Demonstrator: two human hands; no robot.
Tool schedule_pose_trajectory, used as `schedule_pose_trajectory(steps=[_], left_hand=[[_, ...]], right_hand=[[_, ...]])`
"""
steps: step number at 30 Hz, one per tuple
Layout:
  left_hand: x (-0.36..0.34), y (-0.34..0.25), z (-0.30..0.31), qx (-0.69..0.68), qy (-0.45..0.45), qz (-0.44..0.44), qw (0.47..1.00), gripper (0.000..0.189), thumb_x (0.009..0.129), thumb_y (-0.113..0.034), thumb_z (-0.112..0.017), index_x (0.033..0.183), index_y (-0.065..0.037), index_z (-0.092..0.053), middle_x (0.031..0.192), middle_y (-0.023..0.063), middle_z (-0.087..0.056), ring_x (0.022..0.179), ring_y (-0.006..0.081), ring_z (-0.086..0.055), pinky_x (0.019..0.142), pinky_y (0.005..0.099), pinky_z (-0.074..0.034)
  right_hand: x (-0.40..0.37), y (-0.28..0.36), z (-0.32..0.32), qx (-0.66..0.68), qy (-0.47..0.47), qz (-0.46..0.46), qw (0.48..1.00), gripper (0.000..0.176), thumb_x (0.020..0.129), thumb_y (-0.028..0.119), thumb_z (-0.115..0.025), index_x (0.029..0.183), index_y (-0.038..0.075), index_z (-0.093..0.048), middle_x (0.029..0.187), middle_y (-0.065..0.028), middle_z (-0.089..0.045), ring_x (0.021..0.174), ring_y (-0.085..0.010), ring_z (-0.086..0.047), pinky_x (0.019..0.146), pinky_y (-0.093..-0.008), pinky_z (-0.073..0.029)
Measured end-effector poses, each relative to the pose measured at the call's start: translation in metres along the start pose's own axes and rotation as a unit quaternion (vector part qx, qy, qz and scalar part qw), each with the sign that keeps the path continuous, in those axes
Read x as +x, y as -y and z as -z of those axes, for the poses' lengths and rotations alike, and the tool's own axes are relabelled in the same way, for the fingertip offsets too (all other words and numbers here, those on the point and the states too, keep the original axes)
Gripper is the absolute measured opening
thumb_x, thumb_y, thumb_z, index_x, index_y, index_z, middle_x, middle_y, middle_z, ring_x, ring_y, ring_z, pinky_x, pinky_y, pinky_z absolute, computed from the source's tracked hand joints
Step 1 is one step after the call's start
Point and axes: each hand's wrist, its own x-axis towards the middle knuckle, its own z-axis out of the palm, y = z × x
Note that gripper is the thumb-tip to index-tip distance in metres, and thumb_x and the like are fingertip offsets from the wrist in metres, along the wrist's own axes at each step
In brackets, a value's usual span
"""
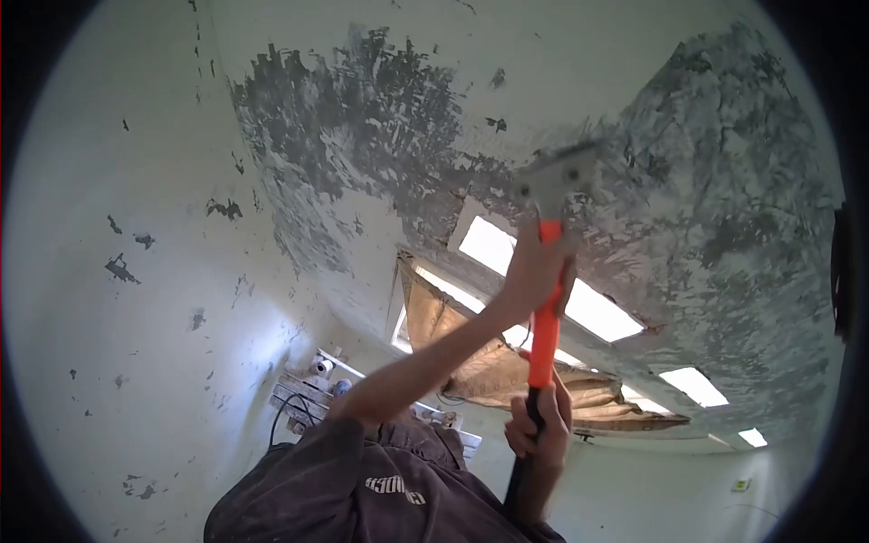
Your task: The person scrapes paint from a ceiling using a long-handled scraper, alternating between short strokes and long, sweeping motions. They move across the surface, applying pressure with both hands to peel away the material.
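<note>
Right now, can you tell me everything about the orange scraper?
The scraper has a long orange handle, black lower down, and a wide, grey, metal-looking blade with two dark round spots. It points up, leaning slightly. The upper hand grips it just under the blade; the lower hand holds the black part. Blur hides whether the blade touches the patchy ceiling.

The scraper stands before the ceiling, the left hand above the right hand on it; a wall lies left, openings and a sheet behind the hands
</note>
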Motion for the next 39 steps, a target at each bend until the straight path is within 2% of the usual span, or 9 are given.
schedule_pose_trajectory(steps=[3, 8, 15, 21, 22, 23, 24, 28, 39], left_hand=[[0.0, -0.014, 0.006, -0.023, 0.041, 0.006, 0.999, 0.017, 0.089, -0.013, -0.058, 0.077, -0.007, -0.047, 0.048, 0.0032, -0.045, 0.028, 0.0162, -0.042, 0.026, 0.0305, -0.033], [-0.018, 0.017, -0.006, 0.056, -0.032, -0.014, 0.998, 0.027, 0.089, -0.018, -0.069, 0.089, -0.007, -0.044, 0.049, 0.0018, -0.047, 0.03, 0.015, -0.045, 0.029, 0.0271, -0.034], [-0.02, -0.013, 0.0, 0.046, 0.013, -0.009, 0.999, 0.029, 0.09, -0.021, -0.069, 0.08, -0.007, -0.045, 0.052, 0.0021, -0.047, 0.031, 0.0138, -0.045, 0.03, 0.0271, -0.038], [-0.054, 0.028, 0.002, 0.128, 0.041, 0.029, 0.99, 0.03, 0.091, -0.027, -0.068, 0.088, -0.005, -0.049, 0.064, 0.0012, -0.055, 0.048, 0.0095, -0.055, 0.043, 0.0263, -0.047], [-0.05, 0.02, 0.002, 0.119, 0.013, -0.035, 0.992, 0.026, 0.092, -0.026, -0.067, 0.09, -0.006, -0.05, 0.061, 0.0014, -0.055, 0.046, 0.01, -0.054, 0.042, 0.025, -0.045], [-0.04, 0.006, 0.009, 0.153, -0.019, 0.009, 0.988, 0.023, 0.093, -0.024, -0.065, 0.091, -0.006, -0.05, 0.057, 0.0013, -0.054, 0.045, 0.0101, -0.053, 0.042, 0.0237, -0.043], [-0.036, -0.012, 0.008, 0.15, 0.002, -0.001, 0.989, 0.021, 0.093, -0.02, -0.065, 0.087, -0.006, -0.051, 0.057, 0.0014, -0.054, 0.044, 0.0099, -0.052, 0.042, 0.0237, -0.043], [-0.037, -0.008, 0.006, 0.129, -0.009, -0.059, 0.99, 0.019, 0.092, -0.016, -0.065, 0.083, -0.006, -0.051, 0.057, 0.0015, -0.054, 0.044, 0.0093, -0.052, 0.042, 0.0242, -0.042], [-0.038, 0.009, 0.013, 0.154, -0.016, -0.024, 0.988, 0.017, 0.091, -0.011, -0.062, 0.082, -0.005, -0.05, 0.054, 0.0005, -0.05, 0.04, 0.0093, -0.05, 0.039, 0.0237, -0.043]], right_hand=[[0.0, -0.004, -0.011, -0.004, -0.013, -0.005, 1.0, 0.055, 0.105, 0.035, -0.041, 0.145, -0.002, -0.032, 0.053, 0.0026, -0.033, 0.034, -0.0037, -0.024, 0.031, -0.0213, -0.021], [-0.016, -0.003, 0.004, 0.028, -0.014, -0.024, 0.999, 0.058, 0.104, 0.039, -0.042, 0.145, -0.001, -0.033, 0.053, 0.0025, -0.03, 0.033, -0.0041, -0.022, 0.03, -0.0225, -0.021], [0.002, 0.0, -0.009, 0.038, 0.014, -0.044, 0.998, 0.057, 0.105, 0.038, -0.038, 0.147, 0.001, -0.028, 0.052, 0.0016, -0.03, 0.031, -0.0055, -0.024, 0.029, -0.0236, -0.025], [-0.013, 0.001, 0.003, 0.038, 0.005, -0.04, 0.998, 0.055, 0.105, 0.039, -0.037, 0.148, 0.005, -0.029, 0.052, 0.0019, -0.03, 0.031, -0.0058, -0.024, 0.029, -0.0233, -0.025], [-0.004, 0.007, -0.008, 0.017, 0.004, -0.048, 0.999, 0.055, 0.105, 0.039, -0.038, 0.148, 0.006, -0.029, 0.052, 0.0019, -0.03, 0.031, -0.0059, -0.024, 0.029, -0.0232, -0.025], [0.005, 0.013, -0.017, -0.001, -0.002, -0.056, 0.998, 0.055, 0.105, 0.039, -0.038, 0.148, 0.007, -0.029, 0.052, 0.0018, -0.03, 0.031, -0.006, -0.024, 0.029, -0.0232, -0.025], [0.016, 0.018, -0.018, 0.015, 0.05, -0.069, 0.996, 0.053, 0.105, 0.039, -0.038, 0.148, 0.01, -0.029, 0.052, 0.0018, -0.03, 0.031, -0.0059, -0.025, 0.029, -0.0229, -0.025], [0.015, 0.006, -0.01, 0.035, 0.022, -0.066, 0.997, 0.053, 0.104, 0.04, -0.038, 0.148, 0.012, -0.029, 0.052, 0.001, -0.031, 0.031, -0.0062, -0.025, 0.029, -0.0223, -0.024], [0.01, 0.005, -0.003, 0.033, 0.014, -0.079, 0.996, 0.051, 0.105, 0.035, -0.039, 0.149, 0.011, -0.029, 0.054, 0.0002, -0.032, 0.031, -0.0067, -0.024, 0.03, -0.0227, -0.026]])
